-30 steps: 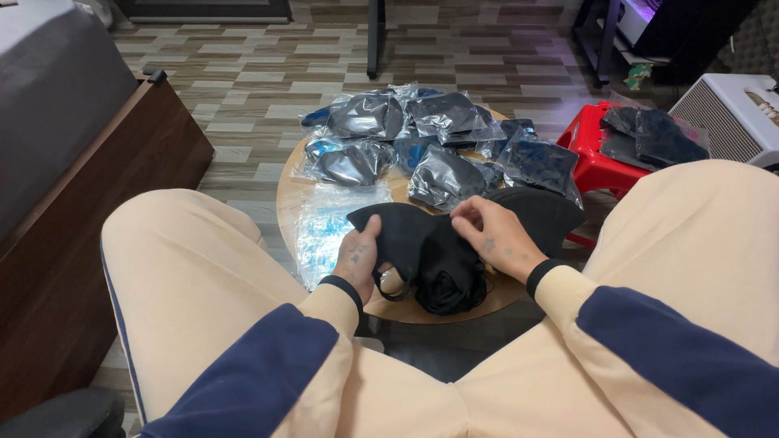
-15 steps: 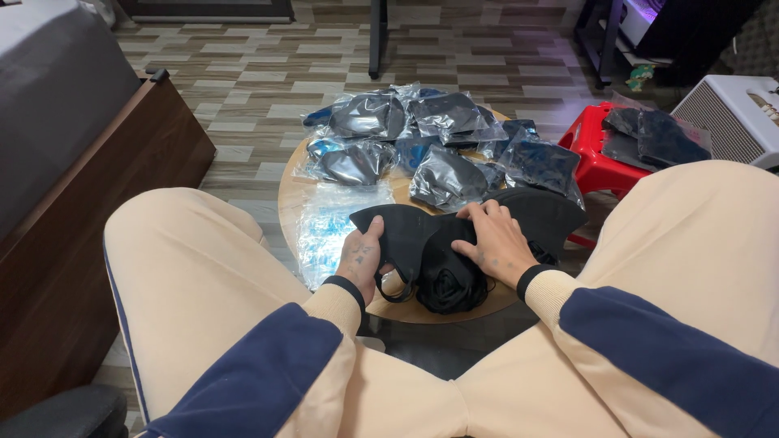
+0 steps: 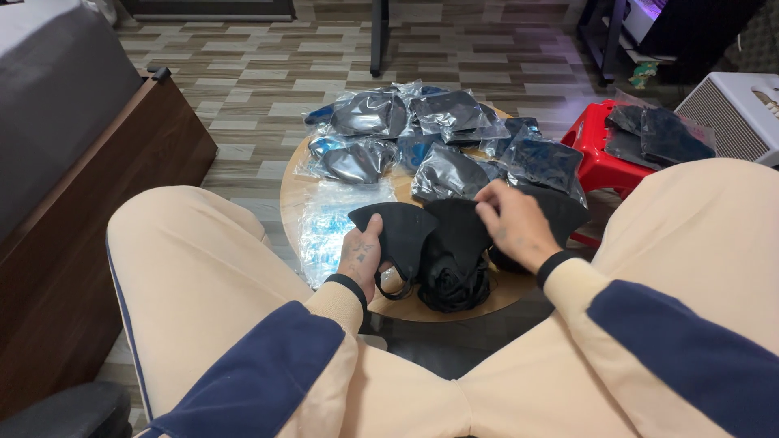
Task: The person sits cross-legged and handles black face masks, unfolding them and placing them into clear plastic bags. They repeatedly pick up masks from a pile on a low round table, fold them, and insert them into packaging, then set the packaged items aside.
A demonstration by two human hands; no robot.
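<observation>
Black mask (image 3: 403, 231) at table edge (image 3: 466, 315).

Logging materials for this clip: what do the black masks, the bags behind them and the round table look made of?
Black masks: soft matte fabric, apparently; they fold limply. Bags: thin clear plastic film, glossy and crinkled. Round table: wood or wood-look laminate, with a smooth light-brown top.

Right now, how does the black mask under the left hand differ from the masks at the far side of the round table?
The black mask under the left hand lies loose and bare, spread open by the near edge; the bagged masks are each sealed in clear glossy plastic and heaped at the far side. No hand touches the bagged masks; the right hand rests on other loose ones. Both kinds are dark and lie on the round table.
</observation>
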